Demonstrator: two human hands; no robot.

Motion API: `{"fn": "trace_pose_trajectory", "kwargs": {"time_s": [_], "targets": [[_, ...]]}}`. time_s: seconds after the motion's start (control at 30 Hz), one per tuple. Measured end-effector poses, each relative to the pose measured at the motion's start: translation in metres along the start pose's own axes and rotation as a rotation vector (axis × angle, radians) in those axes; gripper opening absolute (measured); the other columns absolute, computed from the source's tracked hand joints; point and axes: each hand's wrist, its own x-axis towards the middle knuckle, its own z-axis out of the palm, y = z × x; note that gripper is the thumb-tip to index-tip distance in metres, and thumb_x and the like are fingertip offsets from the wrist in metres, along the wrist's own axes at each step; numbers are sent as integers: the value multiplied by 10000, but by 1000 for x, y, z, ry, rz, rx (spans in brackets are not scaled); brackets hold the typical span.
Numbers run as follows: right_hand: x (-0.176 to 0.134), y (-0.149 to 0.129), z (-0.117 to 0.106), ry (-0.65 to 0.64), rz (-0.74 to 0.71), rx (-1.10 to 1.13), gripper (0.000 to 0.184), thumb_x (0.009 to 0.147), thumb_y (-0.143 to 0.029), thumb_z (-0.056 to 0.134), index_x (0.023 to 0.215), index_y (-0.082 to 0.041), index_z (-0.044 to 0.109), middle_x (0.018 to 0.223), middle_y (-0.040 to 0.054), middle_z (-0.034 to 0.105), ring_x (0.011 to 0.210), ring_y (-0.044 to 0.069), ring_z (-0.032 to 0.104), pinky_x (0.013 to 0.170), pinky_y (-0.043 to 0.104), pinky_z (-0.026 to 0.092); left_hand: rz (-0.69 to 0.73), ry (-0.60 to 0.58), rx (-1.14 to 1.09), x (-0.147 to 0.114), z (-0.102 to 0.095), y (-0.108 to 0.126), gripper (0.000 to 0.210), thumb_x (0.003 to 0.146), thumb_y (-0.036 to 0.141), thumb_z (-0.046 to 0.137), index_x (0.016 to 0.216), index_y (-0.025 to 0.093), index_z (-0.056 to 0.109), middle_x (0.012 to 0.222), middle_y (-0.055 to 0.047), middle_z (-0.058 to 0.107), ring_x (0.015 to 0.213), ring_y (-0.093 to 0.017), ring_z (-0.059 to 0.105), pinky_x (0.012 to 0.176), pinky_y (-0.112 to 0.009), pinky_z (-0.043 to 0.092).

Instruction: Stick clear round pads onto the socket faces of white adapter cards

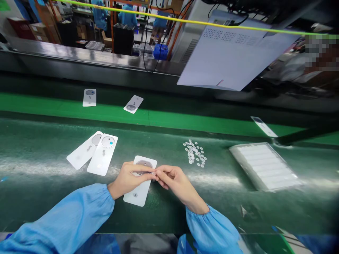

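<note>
A white rounded plate (137, 195) with a grey round inset near its far end lies on the green bench in front of me. Over its right side, my left hand (135, 175) and my right hand (173, 180) meet at the fingertips, both pinched closed. Anything between those fingertips is too small to make out. Part of the inset is covered by my left fingers. Two similar white plates overlap to the left: the upper plate (102, 158) has a blue spot in its inset, and the lower plate (82, 155) sticks out beneath it.
Small clear discs (194, 153) are scattered right of my hands. A plastic-wrapped white pack (267, 165) lies farther right. Across the bench, the green belt (164, 120) carries plates, including a left plate (89, 98) and a middle plate (134, 104). A white panel (219, 60) hangs above.
</note>
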Motion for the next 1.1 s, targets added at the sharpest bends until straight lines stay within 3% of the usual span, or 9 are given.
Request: {"fn": "trace_pose_trajectory", "kwargs": {"time_s": [0.3, 0.47, 0.83, 1.0, 1.1], "targets": [[-1, 9, 4, -13, 32, 76, 517, 786, -661, 744, 732, -155, 652, 537, -40, 505, 463, 72, 371, 457, 223, 282, -55, 6, -37, 0, 0, 0, 234, 729, 411, 872, 856, 220, 829, 853, -40, 797, 802, -215, 722, 800, -304, 537], [-1, 9, 3, -10, 27, 56, 517, 789, -668, 736, 741, -159, 663, 541, -38, 508, 476, 79, 376, 465, 228, 291, -58, -50, -76, 0, 0, 1, 185, 777, 393, 836, 854, 226, 839, 813, -45, 798, 741, -214, 716, 735, -310, 537], [-6, 3, 6, 25, 0, 6, 503, 799, -654, 734, 755, -158, 662, 570, -33, 502, 525, 93, 391, 511, 243, 320, -47, -6, -39, 1, -2, 4, 161, 727, 343, 880, 819, 220, 829, 825, -33, 801, 767, -213, 730, 774, -305, 539], [-9, -4, 7, 60, -63, -70, 483, 804, -649, 728, 787, -172, 655, 620, -18, 534, 574, 118, 454, 550, 250, 392, -36, -38, -72, 1, -3, 8, 137, 870, 295, 727, 856, 190, 815, 864, -53, 803, 806, -215, 745, 773, -297, 562], [-11, -1, 9, 103, -105, -141, 463, 835, -633, 702, 814, -172, 669, 672, 9, 583, 609, 136, 494, 571, 258, 423, -43, -30, -73, 1, -2, 7, 125, 854, 259, 709, 884, 177, 798, 895, -60, 797, 835, -218, 742, 797, -300, 568]]}}
